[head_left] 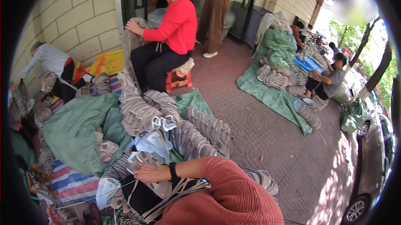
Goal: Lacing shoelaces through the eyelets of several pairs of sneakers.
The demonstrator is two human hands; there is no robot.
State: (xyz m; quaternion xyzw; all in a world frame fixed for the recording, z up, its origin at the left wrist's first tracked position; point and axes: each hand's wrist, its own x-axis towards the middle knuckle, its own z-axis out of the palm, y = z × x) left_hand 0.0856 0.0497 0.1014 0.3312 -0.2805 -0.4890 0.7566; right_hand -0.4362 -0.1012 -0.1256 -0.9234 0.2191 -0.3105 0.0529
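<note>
Shoe upper (147, 158), grey, sits above the person's lap, the right hand (146, 173) curled on it. Pale cord (100, 195) stretches toward the left hand (55, 216), well apart, its grip unclear. Striped sheet (75, 183) and bundled uppers (207, 129) lie nearby; bare paving (267, 158) reaches a parked car (367, 158) rightward.

At the right edge there is a parked car (371, 162); at upper centre, a person (177, 26) sits on a red stool (184, 83).
</note>
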